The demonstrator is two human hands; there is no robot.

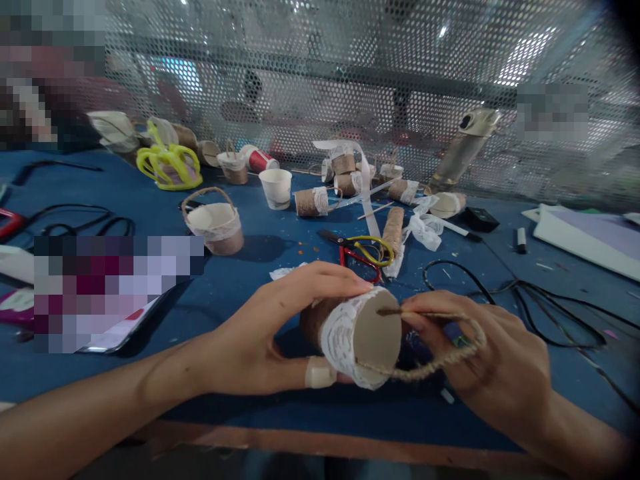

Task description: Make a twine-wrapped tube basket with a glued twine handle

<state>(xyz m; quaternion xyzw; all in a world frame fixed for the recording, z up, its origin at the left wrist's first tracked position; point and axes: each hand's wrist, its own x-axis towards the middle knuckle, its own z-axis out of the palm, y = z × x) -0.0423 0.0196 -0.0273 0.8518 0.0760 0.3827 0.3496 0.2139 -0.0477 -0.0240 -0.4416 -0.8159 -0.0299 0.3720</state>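
Observation:
My left hand grips a paper cup lying on its side, wrapped in brown twine with a white lace band near the rim. The thumb, with a plaster on it, presses under the rim and the fingers curl over the top. My right hand pinches one end of a braided jute cord against the upper rim. The cord loops out and back to the lower rim like a handle. Both hands hover just above the near edge of the blue table.
A finished basket cup stands at mid left. Scissors with red and yellow handles lie just behind the hands. Several wrapped cups, a white cup, lace ribbon and a yellow basket crowd the back by the mesh wall. Black cables trail on the right.

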